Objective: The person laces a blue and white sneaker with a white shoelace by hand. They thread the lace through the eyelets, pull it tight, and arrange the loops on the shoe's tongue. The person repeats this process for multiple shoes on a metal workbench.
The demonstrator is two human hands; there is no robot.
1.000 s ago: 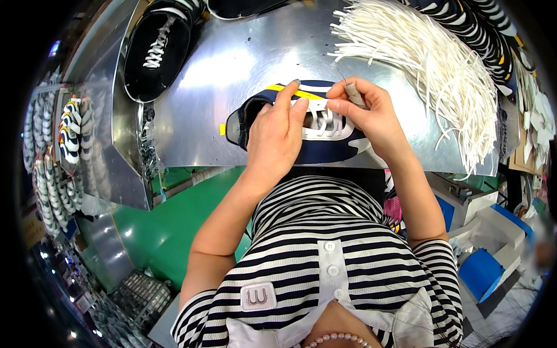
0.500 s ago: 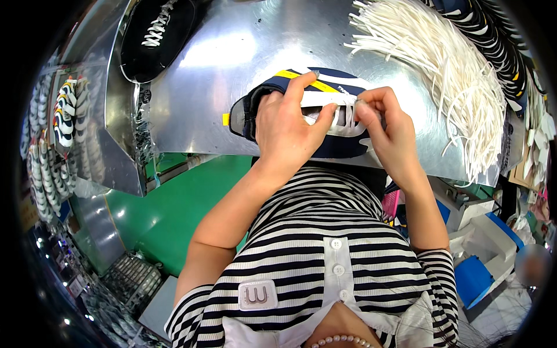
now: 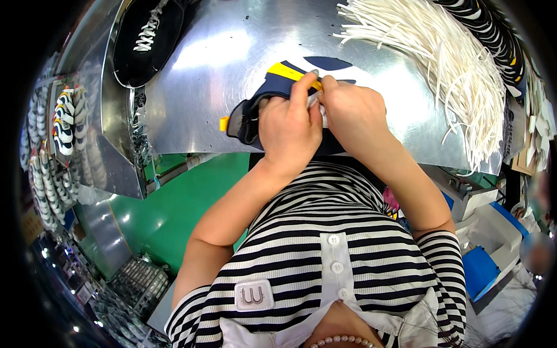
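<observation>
A navy shoe upper [image 3: 277, 87] with a yellow strip [image 3: 284, 71] and white stripes lies on the metal table, heel to the left. My left hand [image 3: 288, 124] is closed on it near the opening. Some of its fingers reach inside, while its thumb and index finger are at the eyelet edge. Against those fingertips, my right hand [image 3: 354, 110] is closed in a pinch on a white shoelace. Only a bit of white shows between the hands, and the right fingertips are hidden. Behind my right hand, most of the upper's front is covered.
Loose white shoelaces [image 3: 441, 75] lie in a big heap at the right of the metal table [image 3: 232, 87]. Beyond them stand stacked dark uppers [image 3: 487, 40]. A black laced shoe form [image 3: 148, 43] is at the far left. Striped uppers [image 3: 65, 122] hang beside the table.
My right hand has moved left from the front of the eyelet rows to meet my left fingers, now covering the laced part. The left hand stays on the upper, which has shifted slightly.
</observation>
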